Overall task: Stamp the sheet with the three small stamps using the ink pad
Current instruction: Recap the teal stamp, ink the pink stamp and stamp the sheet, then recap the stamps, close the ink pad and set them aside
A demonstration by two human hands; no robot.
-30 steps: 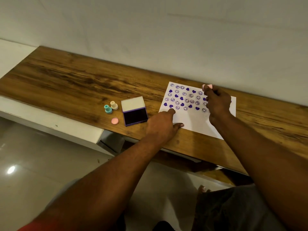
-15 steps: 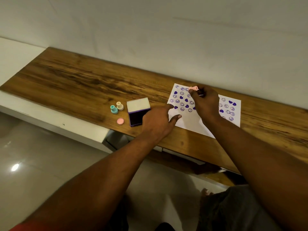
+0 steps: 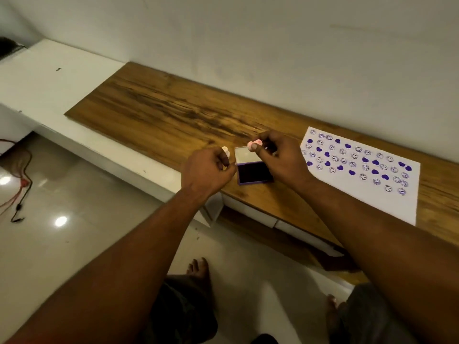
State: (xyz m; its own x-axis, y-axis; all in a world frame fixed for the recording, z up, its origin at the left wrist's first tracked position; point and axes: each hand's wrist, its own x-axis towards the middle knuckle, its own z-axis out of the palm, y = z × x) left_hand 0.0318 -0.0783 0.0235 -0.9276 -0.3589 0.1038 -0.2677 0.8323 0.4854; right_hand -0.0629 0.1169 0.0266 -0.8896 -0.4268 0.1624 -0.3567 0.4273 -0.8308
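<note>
White paper sheet [image 3: 387,207], rows of purple hearts and smiley faces across its far half, flat on the wooden counter [image 3: 173,112] toward the right end, near corner reaching the counter's front edge. Near half of the sheet blank.

Small pink round stamp [image 3: 253,146] pinched in the fingertips of the right hand [image 3: 280,157], raised above the far edge of the open purple ink pad [image 3: 253,172]. Right hand clenched around the stamp, knuckles toward the camera. Ink pad just left of the sheet, close to the counter's front edge, dark pad surface facing up, pale lid [image 3: 244,154] tilted back behind it.

Left hand [image 3: 207,168] curled just left of the ink pad, over the counter's front edge, fingers drawn in; cannot tell whether anything is gripped. Tip of a small cream-coloured stamp [image 3: 225,149] peeking out just beyond the left knuckles; touching the fingers or standing apart on the counter, cannot tell. Third stamp hidden.

Far-left stretch of the counter bare wood, meeting a white ledge [image 3: 49,78]. Below, glossy tiled floor [image 3: 74,232], bare feet, and a red cable [image 3: 22,189] at the left border.
</note>
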